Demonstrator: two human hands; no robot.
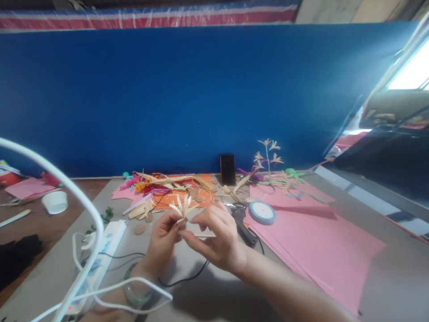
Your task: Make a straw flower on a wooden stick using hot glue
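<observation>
A small flower of pale dried husk strips (182,206) stands upright between my hands, its strips fanning upward. My left hand (164,239) pinches it low down, around a brownish base. From the other side, my right hand (214,232) reaches in with thumb and index finger at that same base, closed about it. A thin pale stick (205,235) shows below the right fingers; whether they hold it I cannot tell. Just beyond the right hand lies a black glue gun (246,228), partly hidden, with a ribbon roll (262,212) beside it.
Husk scraps and coloured craft pieces lie on orange paper (170,200) at the back. A phone (228,170) leans upright near a finished-looking husk flower stalk (268,156). Pink sheets (321,241) cover the right. A power strip (103,255), white cable (83,201) and paper cup (55,202) are at left.
</observation>
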